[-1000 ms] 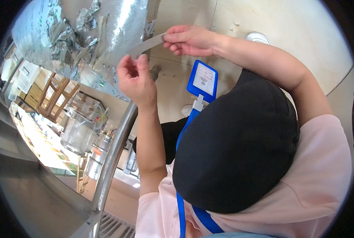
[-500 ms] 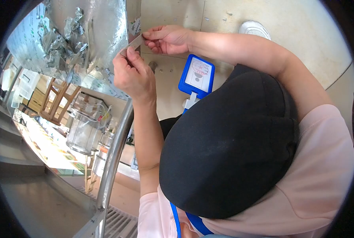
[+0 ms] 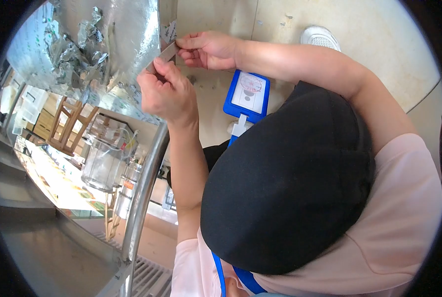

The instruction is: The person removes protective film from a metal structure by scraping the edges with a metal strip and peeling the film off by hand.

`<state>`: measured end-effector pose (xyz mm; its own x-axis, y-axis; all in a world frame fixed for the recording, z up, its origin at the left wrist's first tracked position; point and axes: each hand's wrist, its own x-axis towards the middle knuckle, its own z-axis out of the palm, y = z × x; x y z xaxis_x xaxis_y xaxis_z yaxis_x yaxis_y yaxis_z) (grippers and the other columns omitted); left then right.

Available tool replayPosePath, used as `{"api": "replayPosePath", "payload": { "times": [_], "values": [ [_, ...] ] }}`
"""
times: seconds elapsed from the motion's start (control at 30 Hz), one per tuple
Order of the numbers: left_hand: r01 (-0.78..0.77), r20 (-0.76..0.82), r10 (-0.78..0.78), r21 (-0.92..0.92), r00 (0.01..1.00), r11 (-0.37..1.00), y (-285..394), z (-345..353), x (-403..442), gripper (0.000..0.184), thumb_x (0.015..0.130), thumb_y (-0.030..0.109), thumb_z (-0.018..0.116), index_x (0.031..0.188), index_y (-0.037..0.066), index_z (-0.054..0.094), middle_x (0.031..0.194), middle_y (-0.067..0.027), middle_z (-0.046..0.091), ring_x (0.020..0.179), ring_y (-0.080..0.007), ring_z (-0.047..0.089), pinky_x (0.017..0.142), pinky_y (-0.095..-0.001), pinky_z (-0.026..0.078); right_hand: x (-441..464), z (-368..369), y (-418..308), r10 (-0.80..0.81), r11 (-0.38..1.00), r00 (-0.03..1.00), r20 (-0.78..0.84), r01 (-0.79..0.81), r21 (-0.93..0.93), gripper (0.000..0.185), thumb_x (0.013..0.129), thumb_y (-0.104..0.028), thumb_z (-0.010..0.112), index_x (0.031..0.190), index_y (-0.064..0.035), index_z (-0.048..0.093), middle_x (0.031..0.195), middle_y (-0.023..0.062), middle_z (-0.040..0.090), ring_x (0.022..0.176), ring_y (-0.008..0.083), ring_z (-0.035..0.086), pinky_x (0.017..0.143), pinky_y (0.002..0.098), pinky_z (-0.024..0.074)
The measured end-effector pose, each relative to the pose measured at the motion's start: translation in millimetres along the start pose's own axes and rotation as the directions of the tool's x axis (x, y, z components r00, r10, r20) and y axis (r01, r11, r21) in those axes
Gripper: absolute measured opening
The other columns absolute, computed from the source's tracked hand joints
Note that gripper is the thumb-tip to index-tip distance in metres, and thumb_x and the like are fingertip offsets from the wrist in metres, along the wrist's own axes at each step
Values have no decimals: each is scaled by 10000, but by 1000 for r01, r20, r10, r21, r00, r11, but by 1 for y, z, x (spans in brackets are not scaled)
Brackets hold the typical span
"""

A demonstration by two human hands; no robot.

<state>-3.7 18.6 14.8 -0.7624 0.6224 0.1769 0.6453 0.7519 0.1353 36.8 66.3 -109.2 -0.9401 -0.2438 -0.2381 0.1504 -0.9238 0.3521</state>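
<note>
A narrow, flat grey-beige strip spans the short gap between my two hands. My left hand is closed on its lower end, back of the hand up and thumb pressed down. My right hand pinches the upper end between thumb and finger, its other fingers curled. The strip lies by the edge of a shiny metal sheet. A scrap of printed film clings beside that edge, just above the strip. Crumpled grey film is heaped on the sheet, left of my hands.
A round metal rail runs beside my left forearm. A blue-framed badge hangs below my right forearm. A black cap covers the middle of the view. A wooden stool and clear container are at left; a white shoe is above.
My left hand has shifted slightly left and more of the strip shows between the hands. The strip's flat face now looks duller and wider. My right hand has barely moved.
</note>
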Motion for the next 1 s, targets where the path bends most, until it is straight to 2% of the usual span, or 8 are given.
{"api": "replayPosePath", "payload": {
  "times": [0.07, 0.17, 0.3, 0.57, 0.77, 0.87, 1.0],
  "values": [
    [5, -28, -6, -22, 1000, 1000, 1, 4, 1, 230, 817, 168, 523, 659, 6, 483, 557, -72, 584, 483, -168, 575, 444, -272, 440, 0, 0, -1, -10, 1000, 999, -31, 10, 5, 105, 801, -150, 564, 851, -63, 534, 754, 11, 576, 678, 89, 561, 631, 234, 493],
    [-14, -31, 13, -38, 999, 999, 0, 8, 4, 238, 824, 173, 516, 660, 5, 480, 560, -76, 584, 483, -172, 575, 439, -267, 440, -3, 6, -4, -25, 999, 996, -87, 27, 23, 96, 800, -134, 563, 853, -61, 530, 758, 21, 571, 677, 94, 559, 629, 240, 496],
    [-63, -19, 62, -47, 998, 997, -1, 9, 5, 144, 797, 96, 540, 713, -4, 481, 602, -98, 546, 481, -206, 547, 436, -276, 429, -4, 8, -4, -37, 998, 993, -115, 42, 39, 79, 802, -117, 557, 853, -63, 527, 766, 32, 566, 676, 98, 557, 630, 241, 499],
    [-134, -68, 134, 2, 989, 991, -5, 15, 6, 134, 792, 79, 540, 712, -3, 471, 601, -84, 536, 461, -193, 538, 403, -275, 415, -2, 6, -5, -32, 999, 996, -84, 36, 40, 70, 801, -112, 556, 834, -57, 527, 751, 30, 568, 664, 92, 559, 605, 233, 507],
    [-153, -79, 149, -37, 986, 988, -2, 16, 9, 119, 786, 71, 541, 713, 5, 474, 600, -78, 534, 439, -202, 527, 390, -279, 408, -3, 8, -8, -28, 999, 996, -79, 31, 38, 62, 806, -119, 552, 801, -63, 527, 740, 27, 571, 651, 89, 561, 591, 218, 502],
    [-222, -74, 223, 14, 972, 975, -2, 19, 18, 114, 779, 69, 549, 712, 10, 476, 583, -71, 531, 432, -192, 526, 383, -272, 405, -1, 5, -8, -39, 997, 999, -21, 40, 67, 69, 810, -132, 549, 800, -67, 527, 748, 28, 571, 653, 88, 559, 589, 211, 496],
    [-170, -44, 168, -36, 985, 985, 0, 20, 20, 113, 773, 64, 551, 704, 16, 475, 560, -68, 524, 425, -171, 520, 383, -264, 403, 0, 3, -11, -58, 997, 998, 15, 57, 51, 92, 819, -155, 540, 800, -66, 525, 763, 29, 571, 686, 89, 557, 609, 211, 490]
  ]
}}
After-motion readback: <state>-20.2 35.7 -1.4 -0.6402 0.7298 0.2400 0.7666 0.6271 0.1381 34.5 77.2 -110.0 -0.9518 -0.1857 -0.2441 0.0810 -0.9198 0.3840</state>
